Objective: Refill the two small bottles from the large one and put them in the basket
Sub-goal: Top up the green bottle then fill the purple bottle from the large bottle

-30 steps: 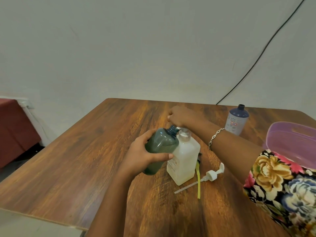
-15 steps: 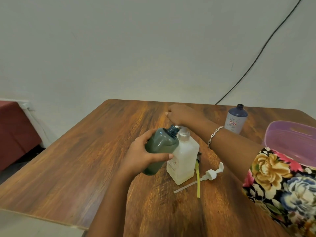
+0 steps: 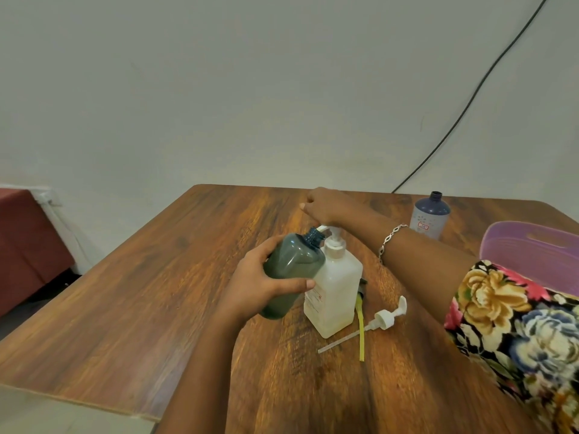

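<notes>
Green bottle [image 3: 291, 270] in left hand [image 3: 253, 286], right hand [image 3: 329, 205] curled over pump bottle [image 3: 336, 292]

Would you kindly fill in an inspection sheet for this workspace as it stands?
Surface: wooden table.
Job's things: green bottle, uncapped, tilted to the spout of the white bottle; blue bottle upright, uncapped, far right; basket at right edge.
Clutter: loose pump and yellow tube lying beside white bottle.
Hands: left hand grips green bottle; right hand on pump head, grip hidden.
Cables: black cable on wall.
Surroundings: red seat at left.
</notes>
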Demonstrator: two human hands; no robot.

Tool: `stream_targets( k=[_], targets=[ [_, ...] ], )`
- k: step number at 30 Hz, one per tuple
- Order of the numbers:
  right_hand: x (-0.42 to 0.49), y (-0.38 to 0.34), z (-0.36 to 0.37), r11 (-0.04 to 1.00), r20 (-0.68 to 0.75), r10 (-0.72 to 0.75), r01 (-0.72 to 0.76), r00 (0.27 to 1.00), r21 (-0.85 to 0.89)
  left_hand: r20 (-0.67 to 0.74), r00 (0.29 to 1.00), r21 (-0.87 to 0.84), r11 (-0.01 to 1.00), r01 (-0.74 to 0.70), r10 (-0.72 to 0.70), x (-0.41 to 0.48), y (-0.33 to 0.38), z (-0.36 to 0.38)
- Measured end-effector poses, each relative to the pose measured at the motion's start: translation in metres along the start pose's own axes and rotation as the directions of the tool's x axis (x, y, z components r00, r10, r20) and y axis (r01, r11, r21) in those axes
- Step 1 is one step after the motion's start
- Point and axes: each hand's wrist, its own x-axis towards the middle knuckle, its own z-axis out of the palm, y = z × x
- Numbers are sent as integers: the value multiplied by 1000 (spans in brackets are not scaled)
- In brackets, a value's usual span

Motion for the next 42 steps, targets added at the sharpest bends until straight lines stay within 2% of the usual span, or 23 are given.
stream_targets(
  k=[6,12,22,28,32,36,42],
  targets=[
    [-6,0,9,998,-36,35,-37,999,-48,7,1000,-5,1000,16,-16,1,0,3],
    [-1,1,-3,995,-37,11,-8,999,103,2,1000,20,1000,11,-11,1,2,-1],
    [-5,2,13,999,-32,33,-34,999,-27,-3,1000,19,1000,20,-20,3,-3,2],
    [-5,-1,-2,997,-13,1,0,1000,71,-8,1000,9,999,31,-31,2,-3,2],
    [-5,-3,-6,999,38,-6,4,999,40,-10,1000,20,1000,23,-23,3,-2,1],
    [-6,-1,5,1000,35,21,-21,999,-7,-5,1000,7,1000,14,-14,3,-2,3],
    [-7,1,8,997,-8,21,-20,1000,80,-11,1000,-1,1000,12,-12,1,-4,4]
  ],
)
